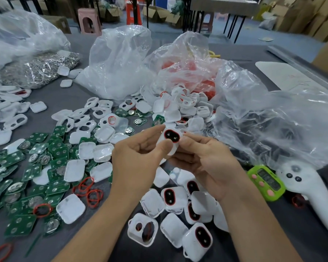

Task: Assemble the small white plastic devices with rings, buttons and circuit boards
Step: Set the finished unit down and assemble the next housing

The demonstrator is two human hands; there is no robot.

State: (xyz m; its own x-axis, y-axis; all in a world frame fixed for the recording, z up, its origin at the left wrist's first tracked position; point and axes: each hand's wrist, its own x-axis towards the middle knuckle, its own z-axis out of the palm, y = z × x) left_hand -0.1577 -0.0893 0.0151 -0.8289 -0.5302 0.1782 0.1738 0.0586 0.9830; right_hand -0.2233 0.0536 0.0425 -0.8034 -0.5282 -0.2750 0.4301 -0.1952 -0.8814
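Held clear above the middle of the tabletop [72, 95]: one white device [171, 142], red-ringed face showing. Pinched at its near rim by left hand [138, 156] thumb and forefinger; gripped, apparently from behind, by curled right hand [208, 167] fingers. Green circuit boards [17, 159] strewn toward left edge.

Looks like a small-parts assembly workshop, warehouse-style. Grey tabletop [70, 95] heaped with bulk stock: green circuit boards [17, 159] on the left, white plastic shells [74, 170] throughout, loose red rings [89, 191], big clear plastic bags [117, 63] behind. Far end stacked with cardboard boxes [311, 17], plus a pink plastic stool [88, 20] and another metal-legged table [223, 5].
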